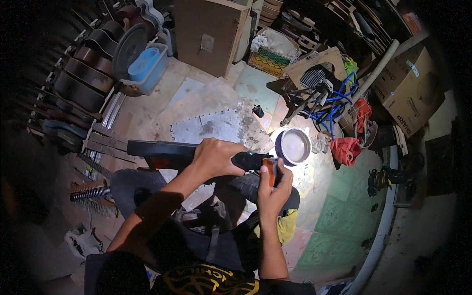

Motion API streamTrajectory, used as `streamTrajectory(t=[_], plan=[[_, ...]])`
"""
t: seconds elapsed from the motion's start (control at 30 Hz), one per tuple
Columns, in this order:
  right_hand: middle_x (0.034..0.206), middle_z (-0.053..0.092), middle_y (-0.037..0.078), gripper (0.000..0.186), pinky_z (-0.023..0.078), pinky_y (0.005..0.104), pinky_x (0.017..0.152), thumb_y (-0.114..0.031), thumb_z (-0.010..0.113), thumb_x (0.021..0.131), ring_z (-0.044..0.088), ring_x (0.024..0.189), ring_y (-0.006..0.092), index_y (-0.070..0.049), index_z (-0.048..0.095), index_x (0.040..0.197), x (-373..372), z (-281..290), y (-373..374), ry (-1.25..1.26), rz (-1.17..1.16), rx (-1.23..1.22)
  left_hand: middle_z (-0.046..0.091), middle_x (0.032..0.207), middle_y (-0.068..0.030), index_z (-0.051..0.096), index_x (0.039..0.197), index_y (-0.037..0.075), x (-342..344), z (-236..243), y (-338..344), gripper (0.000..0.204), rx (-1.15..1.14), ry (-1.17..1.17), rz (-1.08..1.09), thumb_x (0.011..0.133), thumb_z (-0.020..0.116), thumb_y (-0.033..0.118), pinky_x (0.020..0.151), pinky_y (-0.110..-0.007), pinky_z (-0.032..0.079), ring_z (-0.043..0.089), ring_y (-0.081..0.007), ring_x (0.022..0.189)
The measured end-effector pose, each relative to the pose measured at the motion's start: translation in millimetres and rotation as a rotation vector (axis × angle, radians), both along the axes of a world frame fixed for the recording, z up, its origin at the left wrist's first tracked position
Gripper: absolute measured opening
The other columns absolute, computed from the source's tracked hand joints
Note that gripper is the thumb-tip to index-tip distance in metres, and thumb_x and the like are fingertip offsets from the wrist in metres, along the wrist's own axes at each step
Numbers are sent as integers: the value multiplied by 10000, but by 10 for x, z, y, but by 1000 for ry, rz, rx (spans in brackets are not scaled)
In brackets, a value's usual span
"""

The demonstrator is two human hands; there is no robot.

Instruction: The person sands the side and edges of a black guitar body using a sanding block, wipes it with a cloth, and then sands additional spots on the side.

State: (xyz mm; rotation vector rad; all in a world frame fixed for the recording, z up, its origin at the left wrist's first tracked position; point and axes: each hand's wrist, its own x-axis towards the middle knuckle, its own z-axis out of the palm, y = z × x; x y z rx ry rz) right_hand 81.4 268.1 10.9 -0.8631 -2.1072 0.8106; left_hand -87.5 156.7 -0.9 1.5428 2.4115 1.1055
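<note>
A long black piece (160,149), wide at its left end and narrower at its right, lies across above my lap. It looks like a small guitar seen edge-on, though its exact kind is hard to tell. My left hand (216,156) is wrapped over it near the narrow part, fingers closed. My right hand (273,194) pinches a small orange and dark block (268,170) between thumb and fingers. That block is held upright at the narrow end of the black piece; whether they touch cannot be told.
A round pale bowl (293,146) stands on the floor ahead. To the right lie tangled blue hose (334,104), red cloth (345,150) and a large cardboard box (408,91). Guitar bodies (83,73) line the left, beside a plastic tub (149,73). A brown panel (206,37) stands behind.
</note>
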Motion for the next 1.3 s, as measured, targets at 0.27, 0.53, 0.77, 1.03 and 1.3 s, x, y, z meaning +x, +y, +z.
streamTrajectory(t=[0.27,0.53,0.77,1.03,1.3], plan=[[1101,652,255,437,464,447,955,-208,768,896,626,1036,405,57,628,1215,-40,133,-129,-137,65,142,764,883,-94,786,1000,176,-16,-72,-36,516,50,-22,16,535,899,370,690,-373,589,741,-274,771],[1037,629,225,416,470,423,910,-169,751,889,609,989,388,22,631,1239,-62,181,-244,-172,118,269,751,820,-96,769,987,177,-39,-80,-20,481,59,-23,5,564,863,386,676,-417,583,733,-303,754],[973,602,208,393,471,459,849,-163,758,882,591,935,388,-33,644,1234,-283,264,-153,-141,91,236,738,788,-128,746,933,167,-64,-78,40,382,32,-48,21,621,826,372,674,-466,578,729,-338,732],[952,601,207,385,474,449,829,-179,750,873,594,915,384,-65,662,1230,-222,189,-86,-142,101,259,752,839,-94,749,925,173,34,-142,25,355,46,-47,12,623,822,344,682,-451,588,737,-319,766],[983,622,229,328,487,456,801,-118,729,862,606,928,401,-117,666,1184,-267,309,-135,-196,79,301,742,810,-98,740,904,163,77,-6,-6,228,78,-27,-8,691,769,240,658,-451,579,731,-316,751]])
